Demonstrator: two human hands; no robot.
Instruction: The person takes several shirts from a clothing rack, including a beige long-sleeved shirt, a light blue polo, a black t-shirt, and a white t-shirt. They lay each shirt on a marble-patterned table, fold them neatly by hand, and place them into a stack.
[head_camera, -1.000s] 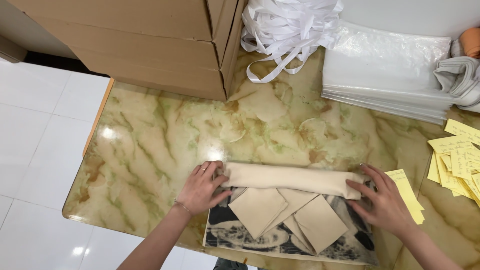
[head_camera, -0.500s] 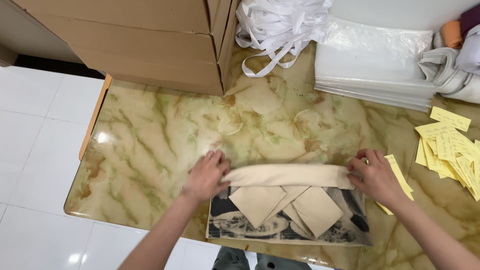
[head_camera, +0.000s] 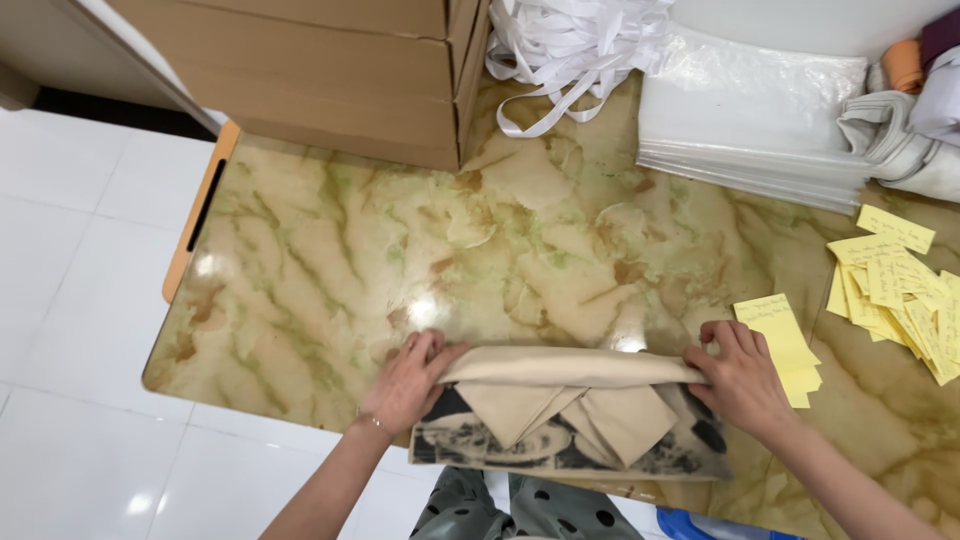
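Beige cloth (head_camera: 570, 368) between both hands.

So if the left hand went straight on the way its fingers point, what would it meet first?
The left hand points up and to the right, resting on the end of the folded cloth. Past its fingertips lies only bare table. The first thing in that line is probably the cardboard box, though depth is unclear.

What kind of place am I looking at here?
Probably a small packing or garment workshop: a marble-patterned table carries stacked cardboard boxes, a pile of clear plastic bags, and yellow paper slips.
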